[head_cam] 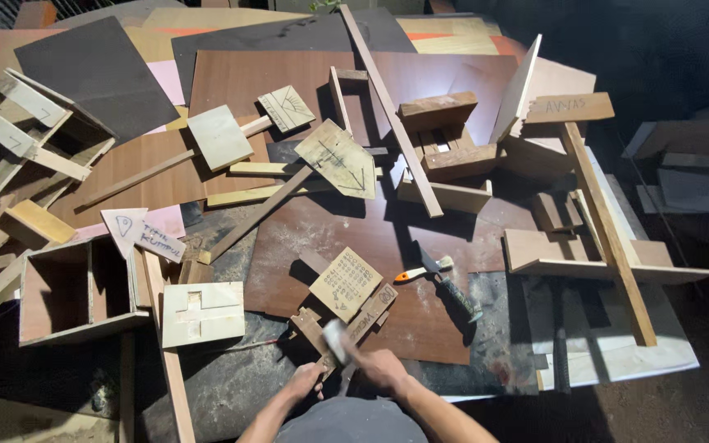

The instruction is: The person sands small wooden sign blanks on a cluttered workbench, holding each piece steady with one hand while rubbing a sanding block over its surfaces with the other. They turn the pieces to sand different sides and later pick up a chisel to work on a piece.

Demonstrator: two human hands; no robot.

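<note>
My right hand (383, 369) grips a hammer, whose pale head (336, 340) is blurred just above my knuckles. My left hand (305, 381) is closed around the lower end of a small wooden sign's stake (315, 332). The sign's square plywood board (346, 283) carries rows of marks and lies tilted on a brown panel (346, 234). Both hands are close together at the near edge of the work surface.
A dark-handled hatchet (456, 294) and an orange-handled tool (411, 275) lie right of the sign. An open wooden box (75, 291) sits at left, with a notched board (203, 312) beside it. Several stake signs, slats and offcuts cover the far half.
</note>
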